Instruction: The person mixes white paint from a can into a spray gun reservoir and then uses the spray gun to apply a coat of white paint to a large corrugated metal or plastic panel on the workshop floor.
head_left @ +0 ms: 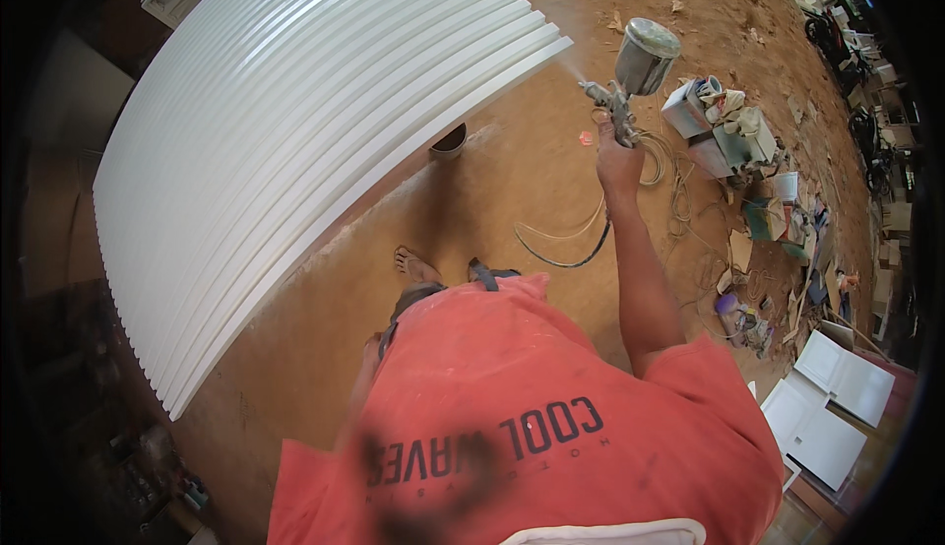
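Observation:
My right hand [620,156] is wrapped around the handle of a metal paint spray gun [612,107], held out to the right. A paint-spattered metal cup [647,57] sits on top of the gun. Fine mist leaves its nozzle toward the right end of a row of long white slats [295,112], laid side by side above the ground. The gun is apart from the slats. Low against my red shirt hangs my left hand [372,350], mostly hidden, so its fingers cannot be made out.
A hose [574,264] loops from the gun across the brown dirt floor [532,186]. Beneath the slats' near edge stands a dark bucket [449,141]. Paint containers [743,141] and litter crowd the right side, with white panels [825,417] at the lower right.

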The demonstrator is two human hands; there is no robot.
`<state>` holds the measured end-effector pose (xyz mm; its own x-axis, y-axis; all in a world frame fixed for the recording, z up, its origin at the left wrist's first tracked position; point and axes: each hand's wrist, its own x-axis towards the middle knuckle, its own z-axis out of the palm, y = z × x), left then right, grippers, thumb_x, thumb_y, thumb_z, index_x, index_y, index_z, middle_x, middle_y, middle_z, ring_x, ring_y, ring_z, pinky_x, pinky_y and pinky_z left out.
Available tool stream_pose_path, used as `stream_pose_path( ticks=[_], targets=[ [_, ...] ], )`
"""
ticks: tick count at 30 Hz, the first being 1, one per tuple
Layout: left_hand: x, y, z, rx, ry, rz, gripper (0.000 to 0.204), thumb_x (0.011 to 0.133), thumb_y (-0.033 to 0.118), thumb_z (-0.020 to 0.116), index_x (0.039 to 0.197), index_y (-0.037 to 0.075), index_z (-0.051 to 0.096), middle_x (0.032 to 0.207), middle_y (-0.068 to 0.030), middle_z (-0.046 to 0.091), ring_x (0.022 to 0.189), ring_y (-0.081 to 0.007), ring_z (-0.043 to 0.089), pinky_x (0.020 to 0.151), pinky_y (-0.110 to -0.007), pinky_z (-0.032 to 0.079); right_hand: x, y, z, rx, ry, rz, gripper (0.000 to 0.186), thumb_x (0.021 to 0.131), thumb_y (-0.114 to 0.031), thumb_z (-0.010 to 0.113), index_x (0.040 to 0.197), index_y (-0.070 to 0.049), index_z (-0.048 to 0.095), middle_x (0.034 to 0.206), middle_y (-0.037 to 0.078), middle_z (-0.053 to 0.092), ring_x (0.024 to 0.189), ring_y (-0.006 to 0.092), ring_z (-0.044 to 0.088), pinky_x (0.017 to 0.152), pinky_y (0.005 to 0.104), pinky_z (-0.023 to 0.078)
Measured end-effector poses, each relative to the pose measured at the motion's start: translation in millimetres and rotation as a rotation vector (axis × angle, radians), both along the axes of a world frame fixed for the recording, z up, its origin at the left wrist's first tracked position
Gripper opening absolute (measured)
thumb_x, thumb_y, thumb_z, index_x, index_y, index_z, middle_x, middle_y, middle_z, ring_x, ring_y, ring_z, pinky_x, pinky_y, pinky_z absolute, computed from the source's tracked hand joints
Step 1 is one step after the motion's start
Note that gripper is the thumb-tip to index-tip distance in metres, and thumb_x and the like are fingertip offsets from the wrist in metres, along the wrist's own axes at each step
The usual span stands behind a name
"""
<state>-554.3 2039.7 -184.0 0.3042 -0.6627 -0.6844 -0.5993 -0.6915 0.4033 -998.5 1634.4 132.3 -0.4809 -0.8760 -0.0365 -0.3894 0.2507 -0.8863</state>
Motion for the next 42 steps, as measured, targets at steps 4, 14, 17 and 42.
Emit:
stream_pose_path(
  ticks=[4, 14, 17, 42],
  targets=[
    [-30, -20, 43, -0.011, -0.007, -0.081, 0.045, 0.094, 0.040, 0.046, 0.115, 0.003, 0.063, 0.108, -0.0250, 0.067, 0.101, -0.0417, 0.065, 0.088, -0.049, 0.051, 28, 35, -36, 0.010, -0.097, 0.203, 0.039, 0.093, -0.035, 0.069, 0.113, -0.003, 0.069, 0.095, 0.011, 0.074, 0.086, 0.0154, 0.066, 0.078, 0.0321, 0.049],
    [-59, 11, 70, -0.032, -0.057, 0.157, 0.047, 0.092, 0.048, 0.054, 0.097, 0.004, 0.069, 0.095, -0.0176, 0.071, 0.094, -0.0337, 0.067, 0.080, -0.044, 0.050, 130, 116, -22, 0.043, -0.157, 0.768, 0.027, 0.090, -0.034, 0.071, 0.096, -0.009, 0.069, 0.075, 0.014, 0.067, 0.069, 0.0311, 0.066, 0.063, 0.0419, 0.049],
    [-64, 24, 76, -0.047, -0.079, 0.117, 0.047, 0.092, 0.048, 0.053, 0.098, 0.004, 0.069, 0.096, -0.0180, 0.070, 0.094, -0.0342, 0.067, 0.081, -0.045, 0.050, 134, 126, -21, 0.070, -0.226, 0.870, 0.027, 0.089, -0.036, 0.071, 0.095, -0.010, 0.068, 0.076, 0.014, 0.067, 0.070, 0.0317, 0.067, 0.063, 0.0429, 0.049],
    [-71, 93, 60, 0.085, -0.132, 0.047, 0.050, 0.097, 0.048, 0.046, 0.103, 0.003, 0.067, 0.104, -0.0213, 0.067, 0.100, -0.0385, 0.064, 0.085, -0.048, 0.048, -77, 5, -45, -0.096, 0.020, -0.184, 0.042, 0.095, -0.039, 0.065, 0.079, -0.001, 0.064, 0.064, 0.001, 0.057, 0.060, 0.0110, 0.049, 0.056, 0.0327, 0.040]
  ],
)
